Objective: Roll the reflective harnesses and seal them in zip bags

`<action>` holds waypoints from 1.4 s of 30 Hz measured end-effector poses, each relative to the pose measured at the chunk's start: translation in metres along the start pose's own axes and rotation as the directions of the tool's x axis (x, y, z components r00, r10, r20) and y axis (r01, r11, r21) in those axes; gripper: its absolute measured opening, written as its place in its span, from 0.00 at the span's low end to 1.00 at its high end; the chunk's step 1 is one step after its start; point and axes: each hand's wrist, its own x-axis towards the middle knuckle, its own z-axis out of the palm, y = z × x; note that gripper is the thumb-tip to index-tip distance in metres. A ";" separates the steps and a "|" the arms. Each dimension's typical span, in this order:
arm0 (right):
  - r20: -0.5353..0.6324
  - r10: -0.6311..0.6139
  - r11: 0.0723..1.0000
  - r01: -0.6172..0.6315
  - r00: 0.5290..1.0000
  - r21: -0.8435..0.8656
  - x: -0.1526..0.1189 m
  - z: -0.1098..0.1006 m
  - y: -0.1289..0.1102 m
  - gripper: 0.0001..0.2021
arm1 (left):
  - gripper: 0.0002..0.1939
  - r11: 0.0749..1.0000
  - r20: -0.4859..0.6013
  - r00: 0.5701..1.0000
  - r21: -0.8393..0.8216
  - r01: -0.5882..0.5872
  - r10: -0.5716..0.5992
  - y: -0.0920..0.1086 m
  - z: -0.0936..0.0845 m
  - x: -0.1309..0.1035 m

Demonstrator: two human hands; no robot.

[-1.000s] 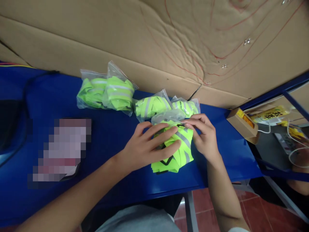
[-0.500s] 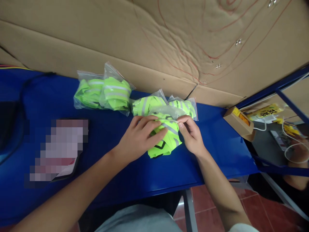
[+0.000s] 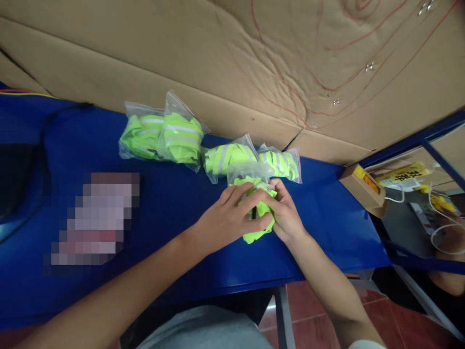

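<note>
A neon-yellow vest bundle [image 3: 258, 236] with grey stripes lies partly in a clear plastic bag [image 3: 250, 170] on the blue table. My left hand [image 3: 236, 213] lies over the bundle, its fingers curled round the front and top. From the right side my right hand [image 3: 288, 213] grips the bundle near the bag's mouth, its thumb partly hidden by my left fingers. Behind them stand bagged yellow bundles: one [image 3: 225, 159] just behind my hands, one [image 3: 279, 164] to its right, and two [image 3: 181, 138] [image 3: 145, 135] further left.
A pixelated flat object [image 3: 96, 218] lies on the blue table [image 3: 163, 194] at left, near a black cable [image 3: 45, 131]. Cardboard [image 3: 145, 48] lines the back. At right are an open small box [image 3: 363, 189], a blue frame and another person's arm [image 3: 448, 240].
The bundle is squeezed smaller between my hands. My left hand has moved right over it, its fingers now close to my right hand. The view has shifted slightly.
</note>
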 end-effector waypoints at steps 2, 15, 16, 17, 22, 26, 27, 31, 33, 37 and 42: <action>-0.071 -0.082 0.997 0.081 0.994 -0.014 0.007 -0.007 -0.003 0.25 | 0.19 0.970 0.033 0.995 -0.222 0.098 -0.093 0.003 0.001 -0.002; 0.242 -0.587 0.535 0.594 0.773 -0.601 -0.011 0.004 0.018 0.16 | 0.33 -0.672 0.697 0.314 -0.713 0.200 -0.645 0.017 -0.004 0.026; 0.288 -0.576 0.499 0.609 0.765 -0.616 -0.014 0.006 0.022 0.19 | 0.30 -0.648 0.677 0.279 -0.735 0.199 -0.681 0.017 -0.004 0.025; 0.329 -0.549 0.490 0.615 0.768 -0.618 -0.015 0.008 0.024 0.22 | 0.28 -0.634 0.665 0.243 -0.747 0.203 -0.706 0.016 -0.004 0.025; 0.183 -0.471 0.646 0.479 0.863 -0.594 -0.017 0.011 0.024 0.28 | 0.26 -0.642 0.678 0.138 -0.731 0.233 -0.722 0.012 -0.006 0.027; 0.033 -0.179 0.885 0.175 0.983 -0.431 -0.010 0.009 0.026 0.26 | 0.23 -0.547 0.592 0.123 -0.792 0.272 -0.796 0.011 -0.005 0.027; 0.071 -0.089 0.910 0.110 0.993 -0.399 -0.008 0.009 0.026 0.24 | 0.23 -0.524 0.570 0.113 -0.804 0.282 -0.814 0.011 -0.004 0.026; 0.159 -0.080 0.913 0.136 0.984 -0.385 -0.007 0.009 0.022 0.19 | 0.22 -0.533 0.583 0.129 -0.796 0.285 -0.802 0.009 -0.004 0.025; 0.144 -0.163 0.889 0.209 0.976 -0.407 -0.009 0.011 0.016 0.18 | 0.22 -0.557 0.610 0.168 -0.783 0.276 -0.774 0.008 -0.005 0.026; 0.133 -0.294 0.819 0.321 0.947 -0.476 -0.012 0.006 0.000 0.14 | 0.23 -0.590 0.643 0.249 -0.764 0.261 -0.724 0.007 -0.011 0.027; 0.186 -0.335 0.770 0.382 0.924 -0.510 -0.010 -0.015 -0.015 0.14 | 0.21 -0.542 0.647 0.378 -0.762 0.355 -0.662 -0.007 -0.020 0.026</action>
